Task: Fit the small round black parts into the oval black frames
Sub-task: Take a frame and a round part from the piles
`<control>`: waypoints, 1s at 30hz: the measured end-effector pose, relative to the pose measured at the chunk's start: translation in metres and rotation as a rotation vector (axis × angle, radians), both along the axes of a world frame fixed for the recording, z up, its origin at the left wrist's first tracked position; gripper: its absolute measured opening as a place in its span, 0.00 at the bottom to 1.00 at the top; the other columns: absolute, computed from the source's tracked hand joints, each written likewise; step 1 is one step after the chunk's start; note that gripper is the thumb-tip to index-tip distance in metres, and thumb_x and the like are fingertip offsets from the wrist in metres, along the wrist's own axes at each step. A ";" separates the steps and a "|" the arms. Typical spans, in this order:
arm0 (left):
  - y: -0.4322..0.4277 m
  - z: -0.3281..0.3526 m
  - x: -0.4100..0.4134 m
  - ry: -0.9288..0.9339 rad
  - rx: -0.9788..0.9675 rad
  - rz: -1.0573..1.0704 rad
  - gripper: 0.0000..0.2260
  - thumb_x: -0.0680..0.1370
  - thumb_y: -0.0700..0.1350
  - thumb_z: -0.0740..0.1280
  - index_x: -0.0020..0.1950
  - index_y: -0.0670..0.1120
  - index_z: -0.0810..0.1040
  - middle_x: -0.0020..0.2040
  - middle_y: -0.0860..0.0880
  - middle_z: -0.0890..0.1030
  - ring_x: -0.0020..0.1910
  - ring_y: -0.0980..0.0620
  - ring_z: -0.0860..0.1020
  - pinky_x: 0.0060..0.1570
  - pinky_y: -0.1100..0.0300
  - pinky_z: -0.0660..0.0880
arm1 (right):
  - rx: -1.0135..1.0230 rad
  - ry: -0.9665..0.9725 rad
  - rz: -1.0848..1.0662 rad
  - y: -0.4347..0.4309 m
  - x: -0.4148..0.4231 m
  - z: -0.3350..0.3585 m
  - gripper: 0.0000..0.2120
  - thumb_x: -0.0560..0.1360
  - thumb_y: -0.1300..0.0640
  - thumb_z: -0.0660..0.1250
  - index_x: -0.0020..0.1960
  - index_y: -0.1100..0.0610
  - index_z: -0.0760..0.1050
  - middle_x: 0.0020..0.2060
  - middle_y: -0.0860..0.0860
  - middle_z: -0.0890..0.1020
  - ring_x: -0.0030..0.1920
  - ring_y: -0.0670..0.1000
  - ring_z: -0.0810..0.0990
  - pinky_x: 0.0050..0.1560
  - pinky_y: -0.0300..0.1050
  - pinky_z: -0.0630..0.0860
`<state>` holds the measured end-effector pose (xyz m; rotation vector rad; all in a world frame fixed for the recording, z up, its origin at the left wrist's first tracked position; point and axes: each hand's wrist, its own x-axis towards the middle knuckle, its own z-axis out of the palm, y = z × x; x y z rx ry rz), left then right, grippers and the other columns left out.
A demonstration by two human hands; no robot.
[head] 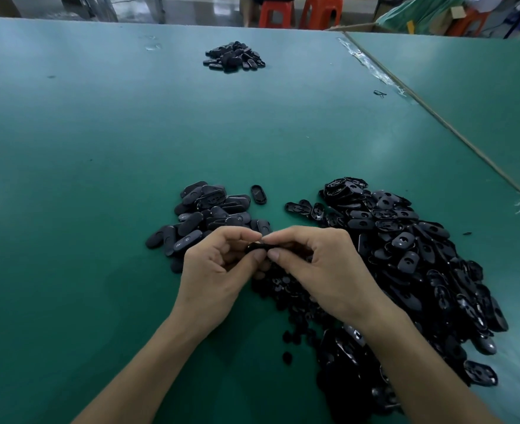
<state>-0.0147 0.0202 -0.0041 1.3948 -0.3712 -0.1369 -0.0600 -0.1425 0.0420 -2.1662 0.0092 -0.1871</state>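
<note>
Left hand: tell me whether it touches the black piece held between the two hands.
Touching. The head view shows the left hand pinching the black piece between thumb and forefinger tips; the right hand pinches its other end.

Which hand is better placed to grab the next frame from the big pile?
Right, likely: the right hand borders the big pile; the left hand, also pinching the held frame, would reach across.

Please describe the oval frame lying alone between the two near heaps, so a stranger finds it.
On the green table, two black heaps lie at the near side. Between them, by the far right edge of the left heap, lies one oval frame. It lies singly, unstacked, hollow side up.
</note>
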 end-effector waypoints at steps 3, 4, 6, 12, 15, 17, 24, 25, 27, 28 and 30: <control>0.000 0.000 0.000 0.014 -0.014 -0.003 0.09 0.73 0.34 0.72 0.49 0.46 0.81 0.41 0.46 0.86 0.37 0.51 0.85 0.40 0.63 0.81 | 0.043 0.031 0.017 -0.005 0.001 -0.001 0.10 0.74 0.63 0.74 0.54 0.53 0.85 0.43 0.43 0.87 0.45 0.40 0.85 0.51 0.37 0.80; 0.000 0.000 0.000 0.015 -0.019 -0.003 0.08 0.72 0.37 0.73 0.49 0.46 0.81 0.41 0.46 0.86 0.37 0.51 0.85 0.40 0.63 0.81 | 0.047 0.033 0.019 -0.006 0.002 -0.001 0.11 0.74 0.63 0.74 0.54 0.52 0.85 0.43 0.43 0.87 0.45 0.39 0.85 0.51 0.36 0.80; 0.001 0.000 0.001 0.012 -0.024 -0.003 0.08 0.71 0.40 0.73 0.48 0.48 0.83 0.42 0.46 0.86 0.37 0.51 0.85 0.41 0.63 0.81 | 0.058 0.041 0.014 -0.006 0.002 -0.002 0.11 0.74 0.63 0.74 0.54 0.52 0.85 0.42 0.43 0.87 0.44 0.39 0.85 0.49 0.35 0.80; -0.001 -0.003 0.002 -0.013 -0.002 -0.011 0.12 0.70 0.42 0.74 0.48 0.58 0.85 0.44 0.50 0.87 0.41 0.53 0.86 0.44 0.64 0.81 | 0.135 0.074 -0.020 -0.004 0.001 -0.001 0.08 0.74 0.65 0.73 0.50 0.55 0.85 0.38 0.45 0.87 0.40 0.42 0.86 0.45 0.36 0.81; -0.001 -0.004 0.001 -0.037 0.017 -0.004 0.13 0.71 0.41 0.73 0.49 0.59 0.86 0.45 0.52 0.87 0.43 0.54 0.86 0.46 0.65 0.80 | 0.108 0.064 -0.075 -0.001 0.001 -0.001 0.08 0.73 0.65 0.74 0.47 0.54 0.85 0.37 0.45 0.87 0.38 0.41 0.85 0.43 0.36 0.81; -0.001 -0.004 0.001 -0.043 0.018 0.014 0.13 0.70 0.41 0.73 0.49 0.58 0.86 0.44 0.53 0.87 0.42 0.55 0.86 0.46 0.66 0.80 | 0.104 0.064 -0.097 0.002 0.000 0.000 0.08 0.72 0.64 0.74 0.46 0.52 0.85 0.36 0.45 0.87 0.37 0.41 0.85 0.42 0.36 0.81; 0.000 -0.004 0.001 -0.085 0.030 0.080 0.11 0.69 0.42 0.75 0.46 0.58 0.86 0.42 0.53 0.87 0.39 0.56 0.85 0.44 0.66 0.80 | 0.109 0.093 -0.066 0.001 0.001 0.002 0.08 0.73 0.63 0.74 0.48 0.52 0.86 0.37 0.45 0.87 0.38 0.41 0.85 0.43 0.35 0.80; 0.000 -0.004 0.001 -0.085 0.025 0.081 0.11 0.69 0.42 0.75 0.46 0.57 0.86 0.42 0.53 0.87 0.39 0.56 0.85 0.44 0.66 0.80 | 0.112 0.088 -0.068 0.001 0.001 0.002 0.08 0.73 0.64 0.74 0.48 0.52 0.86 0.37 0.45 0.87 0.38 0.41 0.85 0.43 0.35 0.80; 0.000 -0.005 0.002 -0.097 0.025 0.080 0.10 0.70 0.41 0.75 0.45 0.56 0.86 0.42 0.53 0.87 0.40 0.56 0.85 0.44 0.66 0.80 | 0.128 0.076 -0.072 0.002 0.001 0.002 0.09 0.73 0.64 0.74 0.47 0.52 0.86 0.37 0.45 0.87 0.38 0.41 0.85 0.42 0.35 0.80; 0.000 -0.005 0.002 -0.105 0.032 0.080 0.11 0.70 0.40 0.75 0.46 0.55 0.85 0.42 0.53 0.87 0.40 0.56 0.85 0.44 0.66 0.80 | 0.136 0.075 -0.072 0.002 0.001 0.002 0.09 0.73 0.64 0.74 0.47 0.51 0.85 0.37 0.45 0.87 0.38 0.41 0.85 0.42 0.35 0.80; 0.000 -0.006 0.002 -0.112 0.043 0.081 0.11 0.70 0.38 0.75 0.48 0.52 0.84 0.42 0.54 0.87 0.40 0.57 0.85 0.44 0.66 0.80 | 0.147 0.078 -0.072 0.002 0.001 0.001 0.09 0.73 0.64 0.74 0.47 0.50 0.85 0.38 0.45 0.87 0.38 0.42 0.85 0.42 0.35 0.80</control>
